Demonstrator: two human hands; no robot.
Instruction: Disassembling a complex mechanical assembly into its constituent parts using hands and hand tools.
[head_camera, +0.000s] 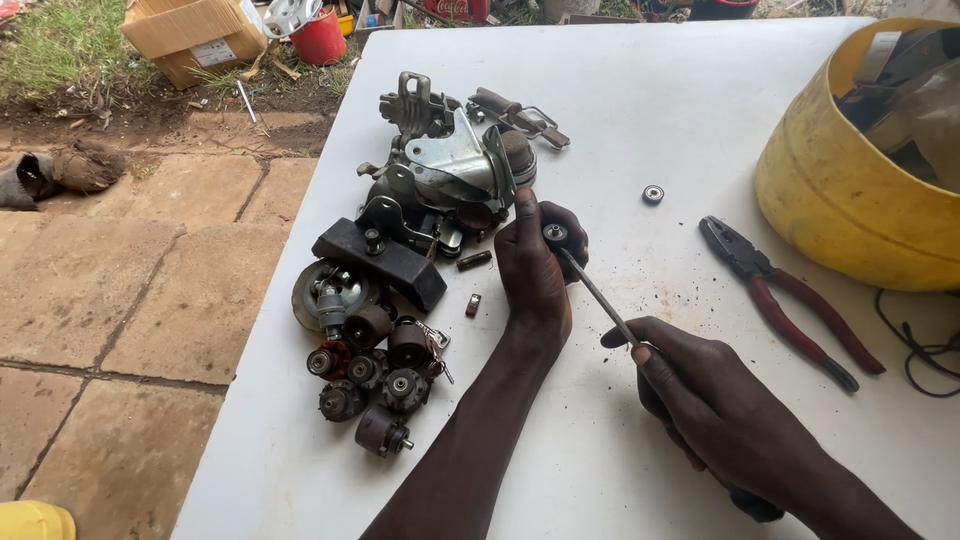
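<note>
Left hand (535, 265) upright on the surface (640, 110), grip pinching a small wheel (555, 235). Right hand (700, 395) clenched round a thin rod (598, 290), tip at wheel's hub. Yellow tub (830, 200) holding scrap.

One pair of pliers (785, 300), one loose bearing (653, 194), one yellow tub (820, 200).
</note>
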